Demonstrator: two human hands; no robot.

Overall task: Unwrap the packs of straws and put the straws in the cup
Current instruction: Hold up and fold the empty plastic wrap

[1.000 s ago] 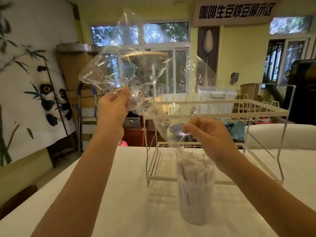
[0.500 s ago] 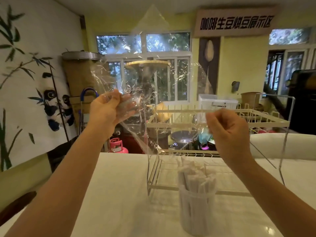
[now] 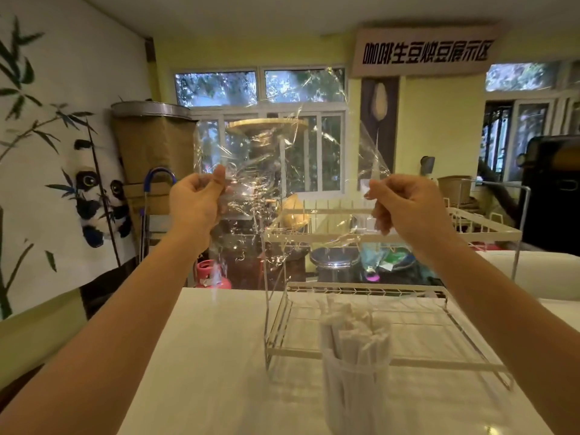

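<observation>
A clear plastic wrapper is stretched in the air at chest height between both hands. My left hand pinches its left edge and my right hand pinches its right corner. The wrapper looks empty. Below, near the table's front, stands a translucent cup filled with several paper-wrapped straws that stick up out of it. Both hands are well above the cup and apart from it.
A white wire two-tier rack stands on the white table right behind the cup. Beyond the table's far edge are a pink gas bottle, a lidded pot and windows.
My hands have drawn further apart and the wrapper is spread wider and flatter between them. The view has tilted up slightly, so the cup sits lower in frame.
</observation>
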